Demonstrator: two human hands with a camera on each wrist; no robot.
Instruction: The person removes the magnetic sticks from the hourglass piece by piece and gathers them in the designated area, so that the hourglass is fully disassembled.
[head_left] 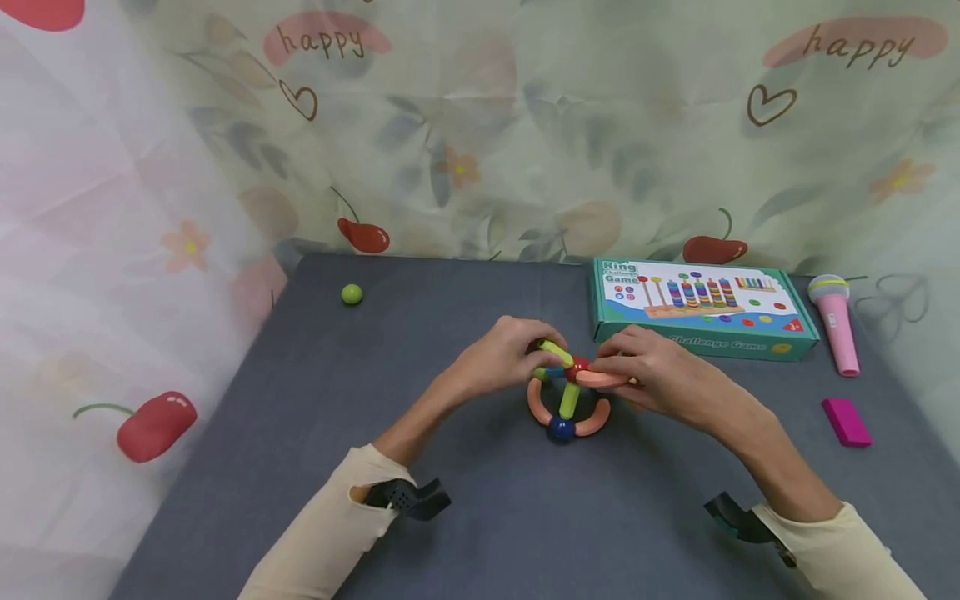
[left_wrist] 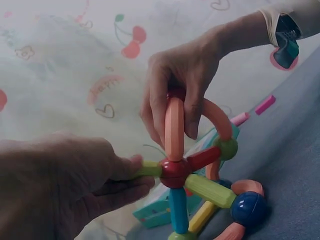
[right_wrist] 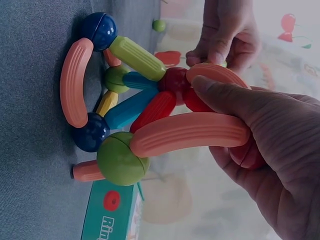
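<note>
A toy frame of coloured balls and sticks stands on the table, with a red ball (left_wrist: 173, 173) as its upper hub. My left hand (head_left: 498, 358) pinches a lime-green stick (left_wrist: 149, 169) that sticks out from this hub. With my right hand (head_left: 667, 371) I grip a second red ball (right_wrist: 247, 154), partly hidden by the fingers, where curved orange sticks (right_wrist: 192, 134) meet. The right thumb lies along one of these sticks. Lower down are a green ball (right_wrist: 122, 157), a blue ball (head_left: 562, 428) and blue, red and yellow sticks.
A green game box (head_left: 705, 308) lies behind my right hand. Beside it is a pink toy microphone (head_left: 836, 325), with a magenta block (head_left: 847, 422) nearer the right edge. A loose green ball (head_left: 352, 294) sits at the back left. Patterned cloth (head_left: 480, 125) hangs behind the table.
</note>
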